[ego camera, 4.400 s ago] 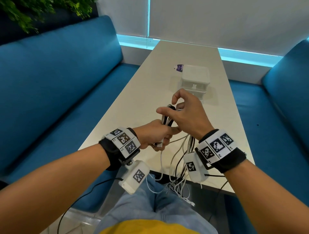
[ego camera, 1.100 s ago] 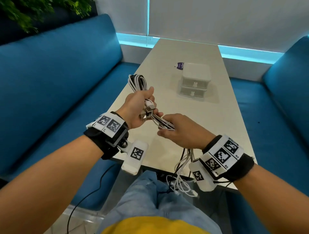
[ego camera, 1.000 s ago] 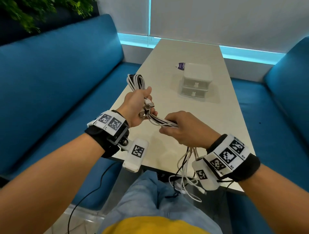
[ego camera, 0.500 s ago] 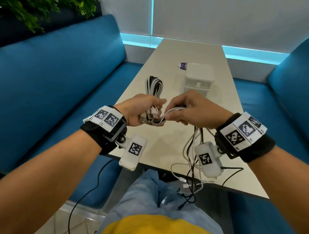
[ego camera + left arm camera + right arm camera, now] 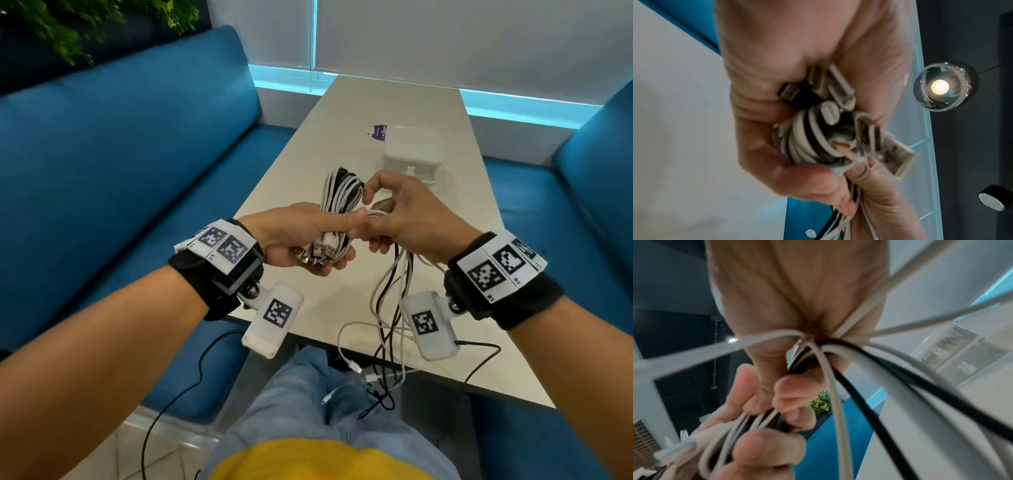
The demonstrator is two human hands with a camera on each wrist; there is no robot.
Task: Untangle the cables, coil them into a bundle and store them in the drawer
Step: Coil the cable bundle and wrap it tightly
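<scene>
A bundle of white and black cables [image 5: 340, 192] is half coiled above the table's near end. My left hand [image 5: 308, 236] grips the coil, with several USB plugs [image 5: 317, 253] sticking out of its palm; the same plugs [image 5: 869, 134] show close up in the left wrist view. Touching it, my right hand [image 5: 394, 219] holds the loose strands [image 5: 838, 363] against the coil, and their tails [image 5: 383, 339] hang down over the table edge to my lap. A small white drawer box [image 5: 412, 154] stands shut farther up the table.
The long beige table [image 5: 342, 113] runs away from me between two blue sofas [image 5: 120, 154]. A purple-and-white tag [image 5: 376, 132] lies beside the drawer box. Thin black wires [image 5: 178, 387] trail from the wrist cameras.
Both hands have come together over the table edge. The coil has swung from the left to the middle, and the right hand has risen with the loose strands to the coil.
</scene>
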